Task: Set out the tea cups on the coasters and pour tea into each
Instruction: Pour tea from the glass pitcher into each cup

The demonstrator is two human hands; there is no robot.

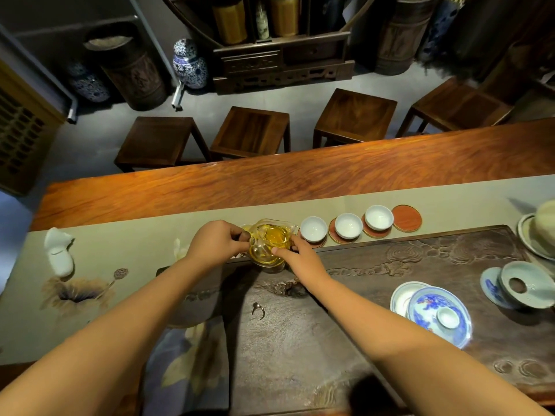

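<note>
The left hand (217, 241) pinches the handle of the glass pitcher (270, 243) of yellow tea. The right hand (303, 255) touches its side with straight fingers. Three white cups (348, 225) sit on coasters (407, 218) just beside it.

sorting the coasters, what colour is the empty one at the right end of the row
Reddish-orange with a pale rim, the empty coaster shows best in the head view.
</note>
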